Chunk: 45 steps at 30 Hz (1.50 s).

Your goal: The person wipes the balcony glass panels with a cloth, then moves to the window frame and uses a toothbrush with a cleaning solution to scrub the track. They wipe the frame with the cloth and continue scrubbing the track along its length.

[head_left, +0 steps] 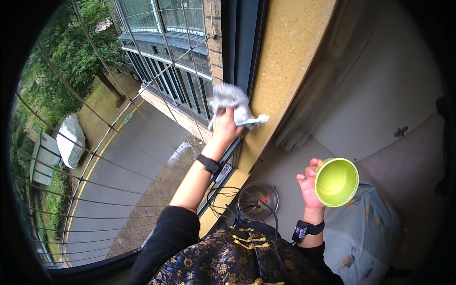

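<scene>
My left hand (225,127) is closed on a crumpled grey-white cloth (232,99), reaching up to the dark window frame beside the yellow speckled sill. From the same grip sticks out a slim light-blue brush (252,120) with a white head, like a toothbrush, pointing right over the sill. My right hand (309,189) holds a lime-green plastic bowl (336,183) out to the right, fingers along its left side. The bowl's mouth faces the camera, and I see only its smooth green inside. Cloth and left fingers are slightly blurred.
The yellow sill (289,42) runs along the dark window frame (242,42). Wire bars (111,127) cross the opening, with a road and trees beyond. Near my body, black cables (223,190) loop by a round clear container (270,190). A grey patterned cover (361,232) lies below the bowl.
</scene>
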Tool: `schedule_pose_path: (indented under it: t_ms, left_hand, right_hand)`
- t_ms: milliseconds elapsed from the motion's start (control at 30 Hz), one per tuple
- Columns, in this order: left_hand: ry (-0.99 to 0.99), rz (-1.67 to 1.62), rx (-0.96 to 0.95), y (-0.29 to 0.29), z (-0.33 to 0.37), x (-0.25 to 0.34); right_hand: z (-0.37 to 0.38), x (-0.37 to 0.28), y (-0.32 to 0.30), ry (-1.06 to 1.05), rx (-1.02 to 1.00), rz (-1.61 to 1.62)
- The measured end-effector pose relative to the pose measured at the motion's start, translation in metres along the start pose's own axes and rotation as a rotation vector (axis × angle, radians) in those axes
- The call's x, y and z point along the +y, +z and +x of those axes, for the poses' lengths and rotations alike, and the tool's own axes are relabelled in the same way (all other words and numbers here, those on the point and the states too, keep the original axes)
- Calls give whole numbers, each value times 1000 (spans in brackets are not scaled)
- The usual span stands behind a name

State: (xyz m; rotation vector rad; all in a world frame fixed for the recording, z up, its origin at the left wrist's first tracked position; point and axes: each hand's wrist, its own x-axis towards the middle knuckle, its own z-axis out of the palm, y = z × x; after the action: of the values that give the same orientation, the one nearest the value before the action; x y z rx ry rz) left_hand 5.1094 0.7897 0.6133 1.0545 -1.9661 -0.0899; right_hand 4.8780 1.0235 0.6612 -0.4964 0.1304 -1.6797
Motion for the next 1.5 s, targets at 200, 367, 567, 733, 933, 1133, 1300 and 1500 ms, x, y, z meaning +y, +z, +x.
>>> schedule_pose_path:
  t_ms: [200,367,567,733,933,1133,1300,1500]
  left_hand:
    - [-190,8,-309,25,-42,-22]
    - [-455,-227,-251,-5,-21,-14]
    - [-186,-702,256,-53,39,6]
    - [26,-310,175,-33,67,12]
    - [-595,-267,-236,22,-29,-9]
    - [-627,-175,-431,38,-36,-51]
    - [-549,-152,-486,28,-20,-51]
    - [-621,-971,-68,-14,-7,-6]
  right_hand:
    - [-1,0,1,-15,75,-17]
    - [1,0,4,10,59,8]
    - [0,-1,0,-1,68,32]
    - [1,-1,-2,23,73,28]
    - [7,-2,2,20,86,4]
    - [21,1,-2,24,60,-18]
    - [22,-2,1,54,44,-30]
    - [20,-3,3,50,-5,28]
